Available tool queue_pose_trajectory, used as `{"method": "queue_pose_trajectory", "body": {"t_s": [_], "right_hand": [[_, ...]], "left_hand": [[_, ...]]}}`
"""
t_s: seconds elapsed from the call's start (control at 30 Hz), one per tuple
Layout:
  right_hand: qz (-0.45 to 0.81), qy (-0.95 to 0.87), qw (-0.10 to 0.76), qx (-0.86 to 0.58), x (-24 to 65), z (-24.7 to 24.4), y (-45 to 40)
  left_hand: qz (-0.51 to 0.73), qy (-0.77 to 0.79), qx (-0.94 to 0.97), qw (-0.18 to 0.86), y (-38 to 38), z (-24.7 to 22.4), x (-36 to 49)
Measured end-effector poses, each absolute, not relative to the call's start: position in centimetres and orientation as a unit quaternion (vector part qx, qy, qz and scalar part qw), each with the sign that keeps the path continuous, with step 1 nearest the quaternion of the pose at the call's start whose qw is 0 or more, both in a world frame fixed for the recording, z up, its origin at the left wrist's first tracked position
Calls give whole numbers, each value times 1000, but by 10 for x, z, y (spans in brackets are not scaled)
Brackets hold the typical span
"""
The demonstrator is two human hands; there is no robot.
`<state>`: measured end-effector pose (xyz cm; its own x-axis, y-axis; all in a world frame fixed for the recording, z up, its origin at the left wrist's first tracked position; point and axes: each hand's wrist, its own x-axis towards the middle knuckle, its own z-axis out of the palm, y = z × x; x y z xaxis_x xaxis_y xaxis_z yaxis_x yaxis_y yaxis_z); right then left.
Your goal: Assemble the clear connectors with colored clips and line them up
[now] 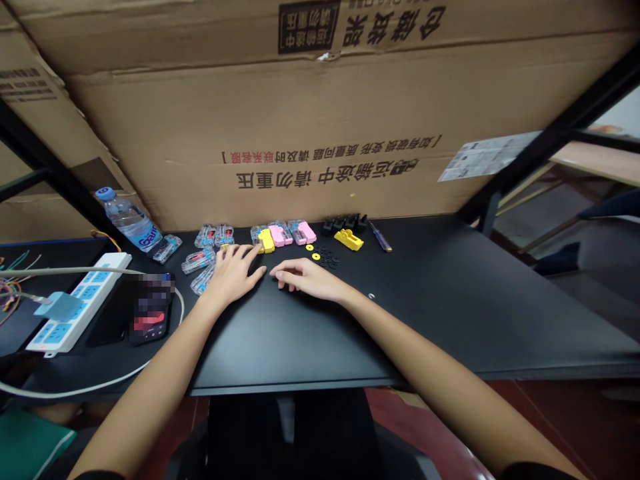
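My left hand [234,272] lies palm down with its fingers spread, its fingertips by a yellow piece [266,240] and over the edge of some clear plastic pieces [199,259]. To its right, my right hand [306,277] rests near the table surface with fingers curled together; whether anything small is between them is hidden. Two pink pieces [281,235] sit beyond the hands. Small black rings [327,257] and yellow discs [316,256] lie beyond my right hand, near a yellow holder [349,240] and black parts [344,224].
A screwdriver [381,237] lies at the back right. On the left are a water bottle [129,219], a power strip [80,303], a phone [151,310] and a looping cable. Cardboard [300,120] stands behind the black table [450,300].
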<state>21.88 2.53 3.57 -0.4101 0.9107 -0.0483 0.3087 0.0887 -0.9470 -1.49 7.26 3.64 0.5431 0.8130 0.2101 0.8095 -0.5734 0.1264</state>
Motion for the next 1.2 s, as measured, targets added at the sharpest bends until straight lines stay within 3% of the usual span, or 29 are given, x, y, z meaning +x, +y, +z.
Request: {"method": "queue_pose_trajectory", "body": {"t_s": [0.33, 0.5, 0.73, 1.07, 1.2], "right_hand": [[488, -684, 308, -446, 220, 33, 26], [468, -665, 356, -460, 224, 36, 27], [395, -648, 414, -504, 228, 36, 32], [61, -709, 422, -561, 276, 46, 45], [-69, -633, 346, -689, 326, 43, 56]], "left_hand": [[150, 470, 870, 0, 78, 32, -14], [213, 523, 824, -26, 83, 50, -33], [182, 504, 844, 24, 86, 50, -35], [228, 373, 882, 174, 59, 42, -3], [258, 364, 875, 191, 65, 37, -5]]}}
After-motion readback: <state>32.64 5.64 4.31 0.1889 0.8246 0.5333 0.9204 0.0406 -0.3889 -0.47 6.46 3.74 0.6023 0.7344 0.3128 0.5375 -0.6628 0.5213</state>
